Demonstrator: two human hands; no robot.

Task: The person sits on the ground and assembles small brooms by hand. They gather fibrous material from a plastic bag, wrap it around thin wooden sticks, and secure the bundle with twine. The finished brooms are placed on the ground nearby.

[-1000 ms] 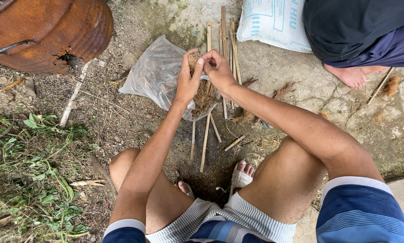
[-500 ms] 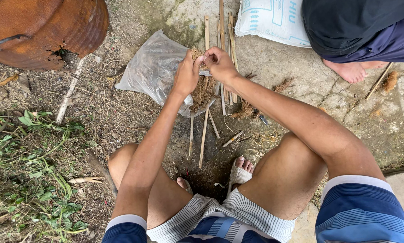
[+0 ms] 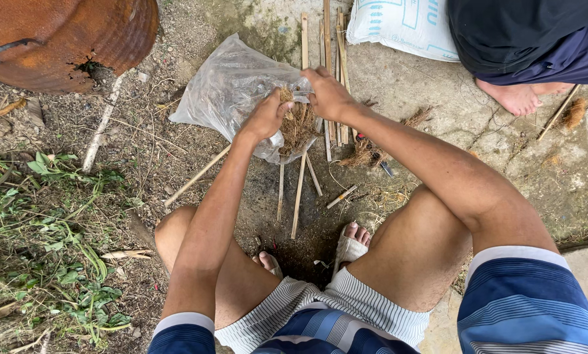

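Note:
My left hand (image 3: 265, 117) and my right hand (image 3: 327, 94) are both closed on a clump of brown coconut-like fibre (image 3: 298, 123), stretched between them just above the ground. The clump hangs at the mouth of a crumpled clear plastic bag (image 3: 232, 85) lying on the dirt. Thin bamboo sticks (image 3: 299, 190) lie scattered under and beyond my hands. I am squatting, with my sandalled feet (image 3: 350, 247) below the hands.
A rusty metal drum (image 3: 64, 39) lies at the top left. A white woven sack (image 3: 402, 26) sits at the top, beside another person's bare foot (image 3: 513, 97). Weeds (image 3: 51, 249) cover the left. A small pile of fibre (image 3: 366, 152) lies by the sticks.
My hands have come apart slightly and a larger clump of brown fibre now shows between them at the bag's mouth. The view has shifted a little.

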